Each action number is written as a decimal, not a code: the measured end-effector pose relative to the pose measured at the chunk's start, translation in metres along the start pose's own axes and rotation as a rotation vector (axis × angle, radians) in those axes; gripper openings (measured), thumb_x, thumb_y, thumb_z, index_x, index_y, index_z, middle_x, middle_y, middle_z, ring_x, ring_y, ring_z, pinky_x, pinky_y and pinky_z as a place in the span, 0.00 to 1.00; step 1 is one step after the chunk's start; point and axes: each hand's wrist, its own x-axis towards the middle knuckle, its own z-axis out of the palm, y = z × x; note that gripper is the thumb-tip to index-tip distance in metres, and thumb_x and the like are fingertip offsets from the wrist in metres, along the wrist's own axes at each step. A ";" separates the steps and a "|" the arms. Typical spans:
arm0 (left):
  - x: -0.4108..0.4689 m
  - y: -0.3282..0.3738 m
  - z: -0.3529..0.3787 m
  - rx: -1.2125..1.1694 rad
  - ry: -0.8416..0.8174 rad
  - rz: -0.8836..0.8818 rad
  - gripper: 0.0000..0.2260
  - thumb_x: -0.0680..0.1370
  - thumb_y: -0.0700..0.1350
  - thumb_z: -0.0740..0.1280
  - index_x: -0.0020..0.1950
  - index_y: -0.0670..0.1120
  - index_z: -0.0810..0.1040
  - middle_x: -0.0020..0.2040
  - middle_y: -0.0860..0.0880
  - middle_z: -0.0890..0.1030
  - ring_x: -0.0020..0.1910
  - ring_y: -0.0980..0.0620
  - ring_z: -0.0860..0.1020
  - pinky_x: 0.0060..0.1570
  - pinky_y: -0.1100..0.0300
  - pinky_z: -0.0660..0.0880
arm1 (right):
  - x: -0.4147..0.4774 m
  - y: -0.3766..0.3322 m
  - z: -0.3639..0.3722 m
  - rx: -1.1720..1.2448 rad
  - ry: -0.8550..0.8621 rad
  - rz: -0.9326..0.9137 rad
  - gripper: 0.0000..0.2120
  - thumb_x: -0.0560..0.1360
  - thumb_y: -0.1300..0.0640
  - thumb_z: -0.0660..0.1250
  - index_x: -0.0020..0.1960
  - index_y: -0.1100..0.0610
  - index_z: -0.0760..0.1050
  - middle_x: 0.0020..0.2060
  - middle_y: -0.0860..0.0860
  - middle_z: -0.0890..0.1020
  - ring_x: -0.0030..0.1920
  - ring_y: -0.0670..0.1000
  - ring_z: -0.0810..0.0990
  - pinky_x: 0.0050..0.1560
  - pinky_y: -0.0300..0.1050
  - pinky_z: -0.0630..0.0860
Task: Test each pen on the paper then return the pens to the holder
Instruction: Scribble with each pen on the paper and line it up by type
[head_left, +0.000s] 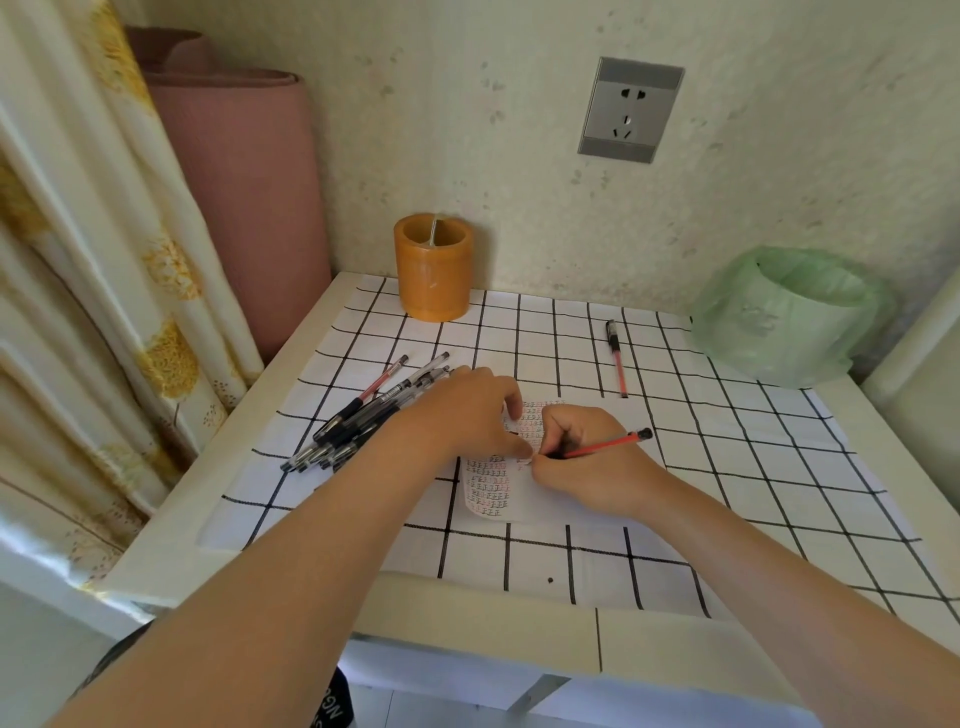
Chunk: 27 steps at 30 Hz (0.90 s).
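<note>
Red pen (605, 444): tip on paper (493, 488); I judge it light, rigid, slick-barrelled, best held low at the grip | right hand (587, 467): fingers pinching it there | left hand (467, 410): fingers relaxed, pressing the paper | pen pile (358, 415) beside it | holder (434, 267) well apart.

A home corner; floral curtain (104, 270), wall socket (630, 110) (papered wall).

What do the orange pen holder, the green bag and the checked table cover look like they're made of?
Pen holder: probably plastic or resin, thick-walled, orange, with a soft sheen. Green bag: thin translucent plastic film, crinkled and slack. Table cover: a thin white sheet with black grid lines, lying flat; paper or vinyl, cannot tell which.
</note>
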 end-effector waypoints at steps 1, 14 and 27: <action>0.000 0.000 0.000 0.000 0.000 -0.001 0.19 0.68 0.62 0.75 0.53 0.57 0.75 0.51 0.54 0.74 0.55 0.51 0.70 0.50 0.55 0.70 | 0.000 0.000 0.000 0.005 -0.001 0.001 0.08 0.67 0.67 0.70 0.35 0.61 0.71 0.29 0.48 0.73 0.29 0.43 0.68 0.30 0.40 0.65; 0.001 0.001 0.000 -0.005 -0.013 -0.022 0.20 0.67 0.63 0.75 0.54 0.57 0.75 0.52 0.54 0.74 0.56 0.51 0.70 0.51 0.55 0.71 | -0.001 0.002 0.000 0.004 -0.010 -0.008 0.09 0.67 0.68 0.70 0.35 0.62 0.71 0.30 0.52 0.75 0.30 0.44 0.69 0.31 0.40 0.66; -0.001 0.001 0.000 -0.007 -0.004 -0.023 0.19 0.68 0.62 0.75 0.53 0.57 0.75 0.52 0.53 0.74 0.57 0.51 0.70 0.53 0.54 0.72 | -0.001 0.001 0.001 0.033 0.018 -0.012 0.09 0.68 0.69 0.70 0.35 0.62 0.71 0.31 0.55 0.75 0.29 0.44 0.70 0.30 0.38 0.67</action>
